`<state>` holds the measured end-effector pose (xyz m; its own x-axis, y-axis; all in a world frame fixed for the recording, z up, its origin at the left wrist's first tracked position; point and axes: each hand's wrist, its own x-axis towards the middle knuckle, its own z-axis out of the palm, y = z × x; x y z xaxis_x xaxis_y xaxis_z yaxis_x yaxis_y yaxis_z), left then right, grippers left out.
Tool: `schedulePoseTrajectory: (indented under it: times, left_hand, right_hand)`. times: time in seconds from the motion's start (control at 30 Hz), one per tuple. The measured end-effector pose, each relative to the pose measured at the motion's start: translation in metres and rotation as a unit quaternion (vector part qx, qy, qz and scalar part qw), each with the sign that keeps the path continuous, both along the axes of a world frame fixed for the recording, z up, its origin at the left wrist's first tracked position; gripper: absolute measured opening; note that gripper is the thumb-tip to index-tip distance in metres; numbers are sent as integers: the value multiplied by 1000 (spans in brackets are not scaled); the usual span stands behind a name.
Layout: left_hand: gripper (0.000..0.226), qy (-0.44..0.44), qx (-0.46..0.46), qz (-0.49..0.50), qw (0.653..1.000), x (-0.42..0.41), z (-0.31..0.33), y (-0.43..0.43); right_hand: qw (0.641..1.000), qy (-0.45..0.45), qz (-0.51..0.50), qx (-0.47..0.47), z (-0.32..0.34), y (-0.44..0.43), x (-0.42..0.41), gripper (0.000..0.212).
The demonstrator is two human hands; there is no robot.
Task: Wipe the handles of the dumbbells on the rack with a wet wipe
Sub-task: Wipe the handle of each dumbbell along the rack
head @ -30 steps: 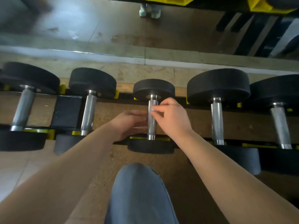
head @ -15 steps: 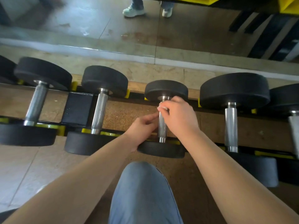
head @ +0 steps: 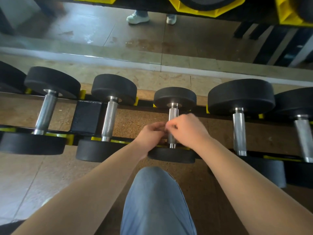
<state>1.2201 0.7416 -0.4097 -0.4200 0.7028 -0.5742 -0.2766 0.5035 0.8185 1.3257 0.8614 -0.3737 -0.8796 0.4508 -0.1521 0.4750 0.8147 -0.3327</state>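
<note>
Several black dumbbells with steel handles lie side by side on a low black and yellow rack (head: 86,119). Both my hands are on the knurled handle (head: 173,114) of the small middle dumbbell (head: 175,97). My right hand (head: 188,129) curls over the handle's lower half from the right. My left hand (head: 150,133) meets it from the left with its fingers curled against the handle. The fingers hide the part they cover, and I cannot make out a wet wipe between them. The handle's far end and near collar show bare.
Two larger dumbbells (head: 110,119) (head: 45,112) lie to the left and two (head: 238,131) (head: 303,138) to the right. A floor mirror behind the rack reflects white shoes (head: 138,17). My knee in blue jeans (head: 157,200) is below the hands.
Both hands have slid along the middle handle from its far end toward the near weight. The view has shifted so the rack sits further right.
</note>
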Motion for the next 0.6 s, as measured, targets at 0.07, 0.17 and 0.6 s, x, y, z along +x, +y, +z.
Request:
schedulePoseTrajectory:
  times: [0.07, 0.17, 0.6]
  left_hand:
    - [44, -35, 19, 14, 999, -1, 4, -3]
    - [37, -36, 24, 19, 999, -3, 6, -6]
    - [23, -88, 76, 86, 989, -11, 6, -7]
  right_hand:
    - [997, -63, 45, -22, 4, -7, 6, 20]
    - [1000, -13, -9, -8, 4, 4, -5, 19]
    - [980, 73, -122, -140, -3, -10, -1, 27]
